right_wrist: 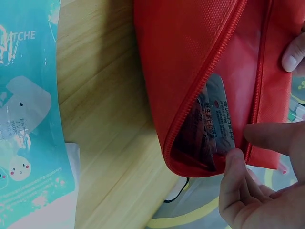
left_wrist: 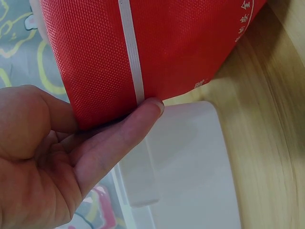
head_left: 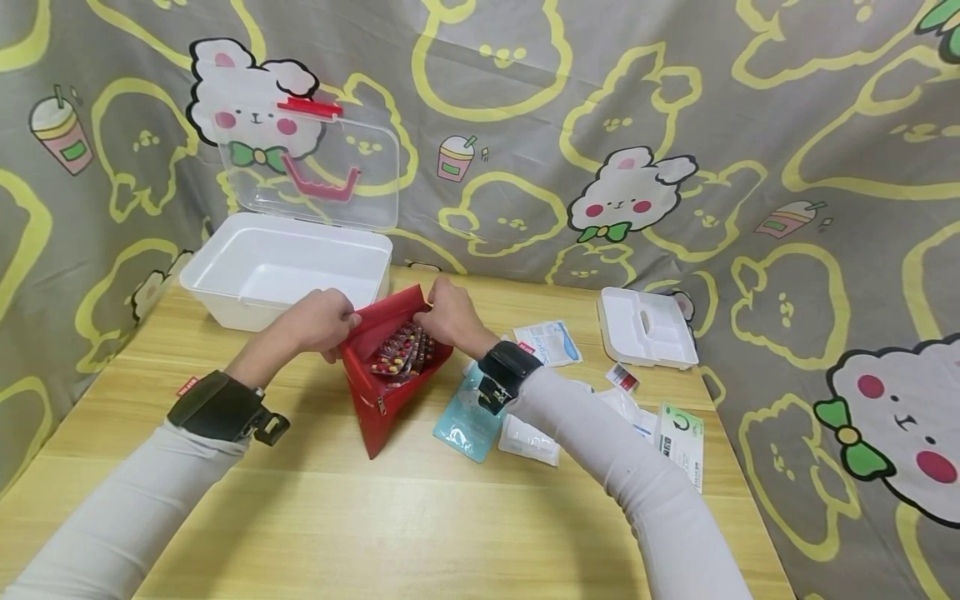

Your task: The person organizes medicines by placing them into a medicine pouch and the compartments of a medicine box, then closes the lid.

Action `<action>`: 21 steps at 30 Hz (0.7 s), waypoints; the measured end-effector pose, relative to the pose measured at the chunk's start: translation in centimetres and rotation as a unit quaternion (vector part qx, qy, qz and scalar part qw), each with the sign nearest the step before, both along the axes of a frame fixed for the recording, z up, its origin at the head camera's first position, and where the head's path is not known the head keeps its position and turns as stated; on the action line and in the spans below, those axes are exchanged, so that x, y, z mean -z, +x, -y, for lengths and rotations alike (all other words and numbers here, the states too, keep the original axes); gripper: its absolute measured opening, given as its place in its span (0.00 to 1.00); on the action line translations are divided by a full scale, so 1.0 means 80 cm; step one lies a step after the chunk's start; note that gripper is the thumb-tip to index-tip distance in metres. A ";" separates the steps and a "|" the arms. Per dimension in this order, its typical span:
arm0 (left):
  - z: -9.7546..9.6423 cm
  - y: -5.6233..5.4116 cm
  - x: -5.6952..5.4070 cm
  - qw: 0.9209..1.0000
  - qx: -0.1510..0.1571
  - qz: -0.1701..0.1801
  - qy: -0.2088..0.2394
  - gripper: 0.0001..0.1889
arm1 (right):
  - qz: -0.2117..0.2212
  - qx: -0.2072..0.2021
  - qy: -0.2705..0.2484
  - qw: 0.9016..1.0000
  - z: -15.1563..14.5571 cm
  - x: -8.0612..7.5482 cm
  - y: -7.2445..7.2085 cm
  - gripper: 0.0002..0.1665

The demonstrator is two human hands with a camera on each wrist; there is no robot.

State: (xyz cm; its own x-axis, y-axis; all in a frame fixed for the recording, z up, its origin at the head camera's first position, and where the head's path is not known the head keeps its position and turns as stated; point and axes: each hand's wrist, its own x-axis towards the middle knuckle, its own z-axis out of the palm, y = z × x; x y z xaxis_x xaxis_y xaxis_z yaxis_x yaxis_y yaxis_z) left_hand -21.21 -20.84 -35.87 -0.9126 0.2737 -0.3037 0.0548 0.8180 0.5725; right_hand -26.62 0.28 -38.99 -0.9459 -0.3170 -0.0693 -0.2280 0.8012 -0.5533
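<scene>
A red zip pouch [head_left: 372, 429] is held unzipped over the table, its mouth facing up. Inside it lie several blister packs [head_left: 405, 354] with red and yellow capsules; silver, printed backs of the packs [right_wrist: 221, 119] show in the right wrist view. My left hand [head_left: 324, 323] pinches the pouch's left top edge, beside a white stripe on the red fabric [left_wrist: 95, 62]. At the opposite end of the opening, my right hand [head_left: 454, 321] grips the rim by the zipper, thumb and forefinger close to a blister pack's corner.
Behind the left hand stands a white box [head_left: 258, 275] with its clear lid [head_left: 315, 167] raised. To the right lie a teal packet [head_left: 468, 421], a white-and-blue packet [head_left: 551, 343], a white tray [head_left: 648, 329], a small sachet [head_left: 622, 377] and a green-and-white box [head_left: 682, 442]. Patterned cloth hangs behind.
</scene>
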 end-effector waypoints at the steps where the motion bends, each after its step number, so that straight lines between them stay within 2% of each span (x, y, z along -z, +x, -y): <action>1: 0.000 0.000 0.000 1.000 -0.001 0.000 0.000 0.17 | 0.001 -0.001 -0.001 1.000 0.000 0.000 0.000 0.24; 11: 0.001 0.000 0.000 1.000 0.003 0.000 -0.001 0.17 | 0.002 -0.008 0.017 1.000 -0.020 -0.016 0.003 0.19; 17: 0.001 0.001 0.000 1.000 0.002 0.002 -0.001 0.17 | -0.007 0.001 0.028 1.000 -0.052 -0.018 -0.004 0.18; 21: 0.001 0.001 0.000 1.000 0.001 0.005 0.004 0.17 | 0.004 0.008 0.034 0.999 -0.081 -0.015 -0.007 0.18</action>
State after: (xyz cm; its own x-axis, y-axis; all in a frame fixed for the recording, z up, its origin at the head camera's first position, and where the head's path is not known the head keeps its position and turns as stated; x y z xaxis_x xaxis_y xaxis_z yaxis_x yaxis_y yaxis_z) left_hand -21.16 -20.95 -35.91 -0.9089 0.2775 -0.3111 0.0500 0.8133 0.5796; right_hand -27.17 6.78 -37.78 -0.9502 -0.2961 -0.0966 -0.2110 0.8401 -0.4997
